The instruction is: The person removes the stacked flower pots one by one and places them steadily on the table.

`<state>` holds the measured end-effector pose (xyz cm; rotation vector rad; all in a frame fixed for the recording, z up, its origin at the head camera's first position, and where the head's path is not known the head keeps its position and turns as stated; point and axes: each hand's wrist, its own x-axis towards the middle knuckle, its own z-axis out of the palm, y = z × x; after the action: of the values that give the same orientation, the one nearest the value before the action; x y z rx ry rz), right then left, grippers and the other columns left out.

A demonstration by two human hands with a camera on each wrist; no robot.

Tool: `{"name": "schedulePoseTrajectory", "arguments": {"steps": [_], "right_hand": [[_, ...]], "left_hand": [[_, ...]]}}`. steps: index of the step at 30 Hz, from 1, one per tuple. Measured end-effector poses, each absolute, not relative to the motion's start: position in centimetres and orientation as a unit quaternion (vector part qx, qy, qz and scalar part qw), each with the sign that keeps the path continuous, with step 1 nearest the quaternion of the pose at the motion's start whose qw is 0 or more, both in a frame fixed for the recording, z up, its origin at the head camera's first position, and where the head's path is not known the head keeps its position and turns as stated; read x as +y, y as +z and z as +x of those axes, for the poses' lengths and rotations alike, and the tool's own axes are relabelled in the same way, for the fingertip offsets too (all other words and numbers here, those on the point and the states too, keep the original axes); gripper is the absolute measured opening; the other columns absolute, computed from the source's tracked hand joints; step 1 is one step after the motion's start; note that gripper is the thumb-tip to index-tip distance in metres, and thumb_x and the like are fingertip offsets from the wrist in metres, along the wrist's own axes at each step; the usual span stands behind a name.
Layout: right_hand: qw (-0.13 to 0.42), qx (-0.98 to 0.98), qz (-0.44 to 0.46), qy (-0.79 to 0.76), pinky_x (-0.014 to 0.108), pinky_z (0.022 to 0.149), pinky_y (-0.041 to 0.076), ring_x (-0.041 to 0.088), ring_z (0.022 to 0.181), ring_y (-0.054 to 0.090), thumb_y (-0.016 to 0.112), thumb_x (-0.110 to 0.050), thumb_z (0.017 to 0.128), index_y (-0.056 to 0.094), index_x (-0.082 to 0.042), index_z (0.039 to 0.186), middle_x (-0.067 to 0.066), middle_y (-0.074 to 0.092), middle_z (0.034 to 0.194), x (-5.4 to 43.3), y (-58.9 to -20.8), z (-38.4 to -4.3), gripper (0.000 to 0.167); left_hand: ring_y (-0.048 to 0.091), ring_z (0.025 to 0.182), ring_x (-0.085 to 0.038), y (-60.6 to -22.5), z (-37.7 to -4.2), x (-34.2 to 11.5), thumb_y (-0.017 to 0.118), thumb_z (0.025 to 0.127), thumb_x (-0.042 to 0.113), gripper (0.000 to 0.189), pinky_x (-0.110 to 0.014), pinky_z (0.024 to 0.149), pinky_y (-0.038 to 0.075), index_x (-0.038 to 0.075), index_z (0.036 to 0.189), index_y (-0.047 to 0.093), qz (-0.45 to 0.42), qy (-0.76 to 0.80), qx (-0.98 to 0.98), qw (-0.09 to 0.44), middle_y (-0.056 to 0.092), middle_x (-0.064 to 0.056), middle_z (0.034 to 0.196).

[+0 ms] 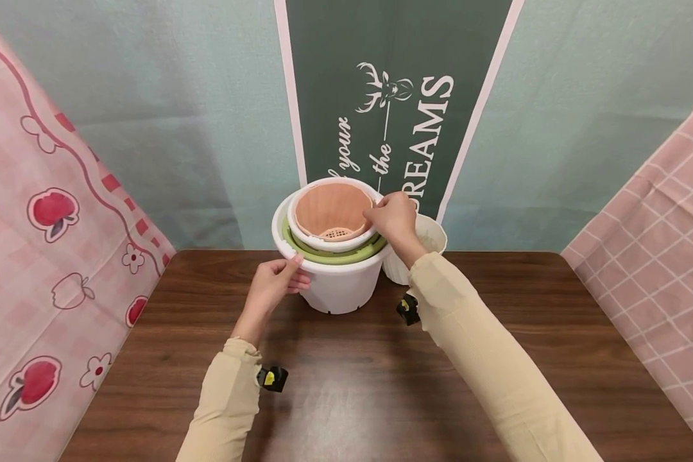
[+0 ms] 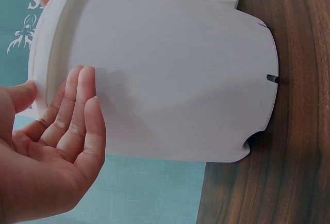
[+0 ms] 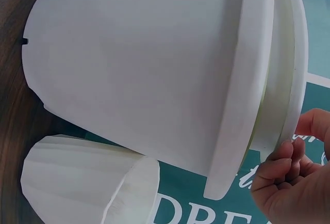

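A nest of flowerpots stands on the table: a large white flowerpot [image 1: 341, 289] outside, a green flowerpot [image 1: 323, 258] within it, then a smaller white flowerpot [image 1: 292, 221], and an orange flowerpot [image 1: 332, 208] with a perforated bottom innermost. My left hand [image 1: 274, 282] holds the large pot's rim at the front left, thumb on the rim and fingers below it against the wall. At the right side, my right hand [image 1: 395, 221] pinches the rim of the smaller white pot, which stands above the large pot's rim in the right wrist view.
Behind the nest, to the right, a fluted white flowerpot [image 1: 430, 234] stands on the brown wooden table [image 1: 346, 378]. Its lower part is partly hidden by the large pot and my right arm. A printed curtain [image 1: 167, 128] hangs along the table's back edge.
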<state>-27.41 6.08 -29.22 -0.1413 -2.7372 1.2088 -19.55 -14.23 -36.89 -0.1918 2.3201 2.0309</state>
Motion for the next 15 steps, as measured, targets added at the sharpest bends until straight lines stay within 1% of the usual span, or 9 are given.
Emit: {"name": "schedulePoseTrajectory", "arguments": {"steps": [4,9,15], "right_hand": [[0.069,-0.909,-0.050,0.409,0.021,0.048,0.038,0.020,0.073,0.054,0.064,-0.015,0.077,0.068,-0.002,0.062,0.005,0.060,0.057,6.15,-29.16,-27.43,0.021],[0.065,-0.911,-0.054,0.404,0.020,0.043,0.036,0.018,0.066,0.056,0.063,-0.017,0.077,0.067,-0.005,0.058,0.003,0.060,0.053,6.32,-28.93,-27.44,0.023],[0.064,-0.915,-0.052,0.394,0.020,0.041,0.034,0.017,0.064,0.053,0.064,-0.018,0.077,0.065,-0.006,0.054,0.001,0.054,0.048,6.61,-28.72,-27.36,0.026]], "left_hand": [[0.066,0.066,-0.015,-36.87,-19.56,-14.22,0.054,0.092,0.035,0.046,-0.025,0.062,0.053,-0.010,0.094,0.062,-0.064,0.656,0.752,0.028,0.067,-0.012,0.075],[0.066,0.066,-0.016,-36.84,-19.55,-14.19,0.054,0.092,0.035,0.046,-0.024,0.062,0.053,-0.009,0.094,0.062,-0.065,0.653,0.754,0.027,0.067,-0.013,0.076],[0.067,0.067,-0.017,-36.77,-19.43,-14.15,0.053,0.092,0.035,0.045,-0.028,0.064,0.053,-0.009,0.094,0.062,-0.066,0.652,0.755,0.027,0.067,-0.013,0.076]]}}
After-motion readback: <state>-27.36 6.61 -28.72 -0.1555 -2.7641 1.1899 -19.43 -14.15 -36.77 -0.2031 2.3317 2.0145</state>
